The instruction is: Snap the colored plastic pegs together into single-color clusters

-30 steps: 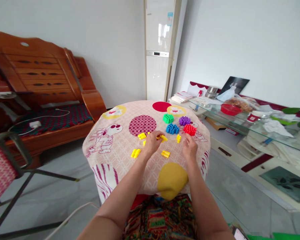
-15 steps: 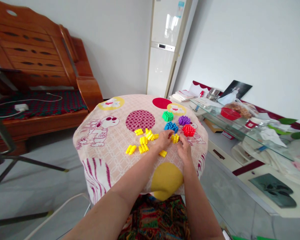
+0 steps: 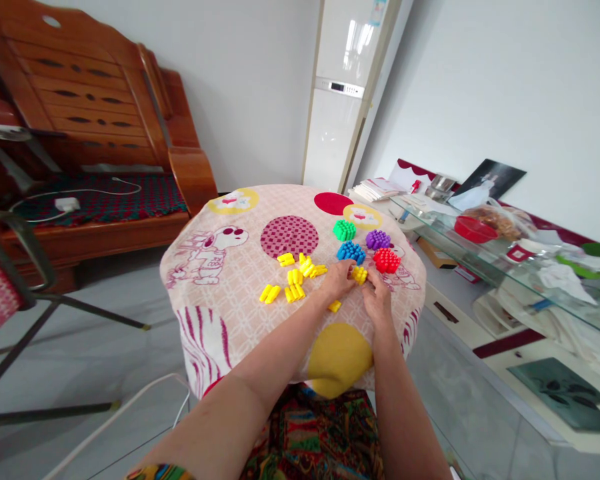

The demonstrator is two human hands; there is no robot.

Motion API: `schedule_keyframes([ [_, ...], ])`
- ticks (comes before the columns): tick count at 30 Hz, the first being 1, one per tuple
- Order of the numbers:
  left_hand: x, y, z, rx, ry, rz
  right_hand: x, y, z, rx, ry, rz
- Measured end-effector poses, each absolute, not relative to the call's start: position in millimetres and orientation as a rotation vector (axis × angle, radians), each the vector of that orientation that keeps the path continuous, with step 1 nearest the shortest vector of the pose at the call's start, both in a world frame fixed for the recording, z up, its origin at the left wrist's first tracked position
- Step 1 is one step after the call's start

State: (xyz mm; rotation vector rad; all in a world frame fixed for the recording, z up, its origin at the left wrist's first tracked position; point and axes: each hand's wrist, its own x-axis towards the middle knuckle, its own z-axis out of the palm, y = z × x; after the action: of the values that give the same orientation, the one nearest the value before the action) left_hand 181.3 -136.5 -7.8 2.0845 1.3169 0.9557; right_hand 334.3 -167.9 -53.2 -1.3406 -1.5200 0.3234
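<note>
My left hand [image 3: 340, 280] and my right hand [image 3: 378, 297] meet over the table with a small cluster of yellow plastic pieces [image 3: 359, 275] between their fingertips. The fingers of both hands are closed against its sides. Just beyond stand a blue cluster [image 3: 351, 252] and a red cluster [image 3: 387, 261], with a green cluster [image 3: 345, 230] and a purple cluster [image 3: 378, 239] farther back. Left of my left hand lie several loose yellow pieces [image 3: 295, 293], some side by side. Another yellow piece [image 3: 335, 306] shows partly from behind my left wrist.
A patterned cloth covers the round table [image 3: 240, 280]. To the right is a glass-topped cabinet [image 3: 510, 267] with a red bowl [image 3: 475, 229] and papers. A wooden bench [image 3: 100, 133] and a metal-framed chair [image 3: 25, 293] stand at left. A tall white appliance [image 3: 335, 127] is behind.
The view has shifted slightly, so everything sits a little farther right. Both hands stay on the yellow cluster, with only slight finger movement.
</note>
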Motion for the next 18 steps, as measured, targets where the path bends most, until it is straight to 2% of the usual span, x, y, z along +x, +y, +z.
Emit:
schedule_keyframes([
  [7,137,-142,7,2.091,1.652,1.229,333,-170,-51,-1.334,-1.503,0.36],
  [14,88,-150,32,2.038,2.007,1.283,330,-172,-47,-1.34,-1.485,0.361],
  [18,65,-145,34,1.867,2.094,1.136,329,-173,-43,-1.338,-1.484,0.371],
])
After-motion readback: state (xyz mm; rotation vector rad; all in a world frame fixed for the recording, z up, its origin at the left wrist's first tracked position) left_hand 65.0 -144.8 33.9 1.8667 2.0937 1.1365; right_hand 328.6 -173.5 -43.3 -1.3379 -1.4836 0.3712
